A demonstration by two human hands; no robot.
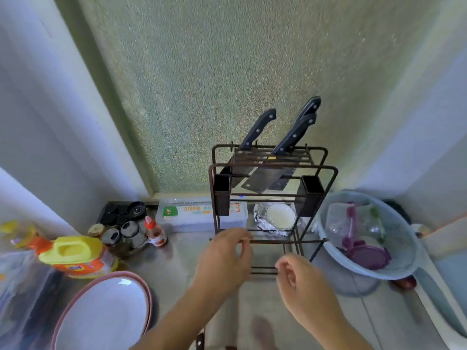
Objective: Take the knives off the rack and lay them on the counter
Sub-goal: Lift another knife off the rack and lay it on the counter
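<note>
A dark brown wire rack (328, 173) stands on the counter (182, 263) against the frosted window. Three black-handled knives stick up from its top slots: a left knife (257, 130), a middle cleaver (294, 136) whose broad blade hangs inside the frame, and a right knife (309, 106) behind it. My left hand (223, 258) is at the rack's lower front bar, fingers loosely curled and touching it. My right hand (300, 279) hovers by the rack's front right foot, fingers half curled, holding nothing.
A pale blue basin (404, 256) with purple plastic items sits right of the rack. A bowl on foil (279, 215) and a clear box (187, 213) lie behind it. Spice jars (126, 231), a yellow-capped bottle (75, 256) and a pink-rimmed plate (101, 314) crowd the left.
</note>
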